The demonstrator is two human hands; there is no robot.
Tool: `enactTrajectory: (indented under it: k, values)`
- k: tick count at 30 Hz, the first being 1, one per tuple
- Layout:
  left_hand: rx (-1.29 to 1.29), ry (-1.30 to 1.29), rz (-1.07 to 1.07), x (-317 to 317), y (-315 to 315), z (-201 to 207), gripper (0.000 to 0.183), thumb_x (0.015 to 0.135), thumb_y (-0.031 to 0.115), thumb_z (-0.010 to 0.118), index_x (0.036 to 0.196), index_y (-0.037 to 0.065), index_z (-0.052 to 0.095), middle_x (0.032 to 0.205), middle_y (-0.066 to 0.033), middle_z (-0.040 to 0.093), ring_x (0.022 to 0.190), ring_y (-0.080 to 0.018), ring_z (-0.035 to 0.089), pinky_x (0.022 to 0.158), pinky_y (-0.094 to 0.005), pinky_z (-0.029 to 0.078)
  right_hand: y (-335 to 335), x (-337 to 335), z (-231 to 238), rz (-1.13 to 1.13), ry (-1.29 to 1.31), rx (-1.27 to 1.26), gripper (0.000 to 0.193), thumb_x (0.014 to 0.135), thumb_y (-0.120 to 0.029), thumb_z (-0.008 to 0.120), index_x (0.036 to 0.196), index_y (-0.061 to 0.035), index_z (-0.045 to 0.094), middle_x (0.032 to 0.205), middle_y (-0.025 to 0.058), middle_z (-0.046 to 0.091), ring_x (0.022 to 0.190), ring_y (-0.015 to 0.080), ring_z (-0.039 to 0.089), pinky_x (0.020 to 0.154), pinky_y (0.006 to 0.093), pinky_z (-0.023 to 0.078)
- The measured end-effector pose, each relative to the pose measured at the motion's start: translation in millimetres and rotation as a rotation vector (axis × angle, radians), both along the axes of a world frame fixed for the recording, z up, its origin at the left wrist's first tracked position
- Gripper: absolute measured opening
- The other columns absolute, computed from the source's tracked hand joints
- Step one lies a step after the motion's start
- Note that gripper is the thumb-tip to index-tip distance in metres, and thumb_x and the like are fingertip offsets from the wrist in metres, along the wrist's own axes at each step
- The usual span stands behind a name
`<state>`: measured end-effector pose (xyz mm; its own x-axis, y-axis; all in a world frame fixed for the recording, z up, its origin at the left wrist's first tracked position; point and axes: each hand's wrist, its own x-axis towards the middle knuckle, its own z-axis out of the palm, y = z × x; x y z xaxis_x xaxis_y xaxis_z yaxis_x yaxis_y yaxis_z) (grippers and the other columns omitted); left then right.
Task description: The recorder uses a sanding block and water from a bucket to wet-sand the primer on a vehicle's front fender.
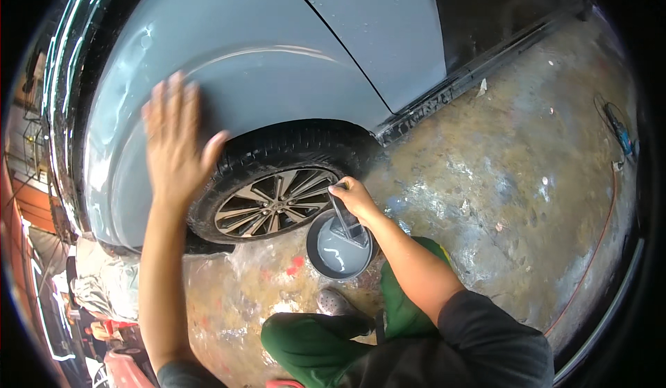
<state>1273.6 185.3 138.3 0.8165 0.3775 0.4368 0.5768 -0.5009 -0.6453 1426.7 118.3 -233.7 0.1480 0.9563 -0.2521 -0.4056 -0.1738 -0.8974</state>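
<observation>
Mottled brown-grey floor (pixel 517 173), glossy patches (pixel 454 165), red stains (pixel 296 265), orange panel (pixel 32 203) at far left, bright light strip (pixel 41 312) below

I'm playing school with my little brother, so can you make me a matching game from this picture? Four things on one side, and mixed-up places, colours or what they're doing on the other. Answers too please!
Things:
1. Left hand
2. Right hand
3. Bucket
4. Trousers

Matches:
A. Green
B. Beside the wheel, with liquid inside
C. Fingers stretched out at the grey-blue car panel
D. Gripping a dark tool

Right pairs: 1-C, 2-D, 3-B, 4-A
</observation>
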Motion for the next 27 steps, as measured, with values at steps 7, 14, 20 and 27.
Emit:
enactTrajectory:
  k: [7,14,20,27]
  values:
    - [-0.105,0.110,0.000,106,8,-66,0.076,0.102,0.051,0.049,0.160,0.006,0.030,0.171,-0.0094,0.019,0.159,-0.0244,0.011,0.128,-0.0460,0.007,-2,2,-1,-0.045,-0.072,-0.014,0.025,0.092,-0.022,0.074,0.098,0.0000,0.065,0.086,0.0068,0.068,0.079,0.0140,0.060,0.073,0.0327,0.048]
    - [-0.015,0.368,-0.076,167,10,-150,0.078,0.099,0.050,0.050,0.159,0.004,0.032,0.169,-0.0073,0.024,0.158,-0.0219,0.016,0.129,-0.0419,0.009,-3,13,2,-0.070,-0.027,-0.009,0.026,0.092,-0.024,0.074,0.094,-0.0008,0.064,0.080,0.0045,0.062,0.075,0.0143,0.054,0.070,0.0334,0.046]
    - [-0.086,0.377,-0.068,179,9,-176,0.079,0.099,0.051,0.049,0.158,0.002,0.032,0.169,-0.0098,0.023,0.158,-0.0230,0.016,0.129,-0.0407,0.009,-5,13,11,-0.075,0.008,-0.030,0.027,0.093,-0.025,0.073,0.095,-0.0001,0.064,0.083,0.0058,0.065,0.077,0.0145,0.058,0.071,0.0338,0.047]
    - [0.032,0.363,-0.130,154,21,-134,0.073,0.104,0.053,0.039,0.159,0.006,0.033,0.169,-0.0052,0.025,0.157,-0.0189,0.018,0.129,-0.0381,0.008,-9,16,13,-0.044,-0.017,-0.055,0.025,0.094,-0.024,0.073,0.096,-0.0004,0.064,0.084,0.0062,0.067,0.078,0.0145,0.059,0.072,0.0340,0.048]
